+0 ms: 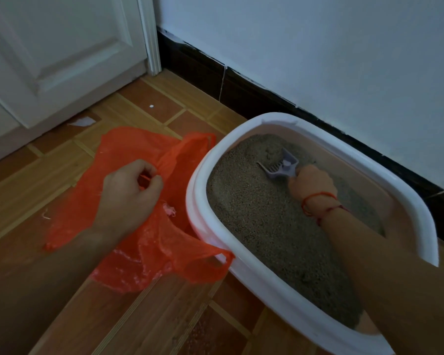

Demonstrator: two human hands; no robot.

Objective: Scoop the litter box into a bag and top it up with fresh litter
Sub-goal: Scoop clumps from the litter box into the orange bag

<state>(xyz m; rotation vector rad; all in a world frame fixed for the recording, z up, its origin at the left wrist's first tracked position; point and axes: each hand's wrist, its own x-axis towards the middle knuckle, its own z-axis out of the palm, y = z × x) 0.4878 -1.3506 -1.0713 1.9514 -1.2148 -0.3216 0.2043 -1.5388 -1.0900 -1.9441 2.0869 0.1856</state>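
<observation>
A white-rimmed litter box (203,201) sits on the floor against the wall, filled with grey-brown litter (262,213). My right hand (312,185) grips the handle of a pale purple slotted scoop (280,166), whose blade rests in the litter near the far end by a small clump. A red string is tied round that wrist. Left of the box lies an orange plastic bag (139,239), crumpled on the floor with one handle draped at the box's rim. My left hand (131,187) pinches the bag's upper edge.
Brown tiled floor (62,180) with light grout lines surrounds the box. A white door (49,60) stands at the upper left, a black skirting board (241,88) runs along the white wall. Small white scraps (82,121) lie near the door.
</observation>
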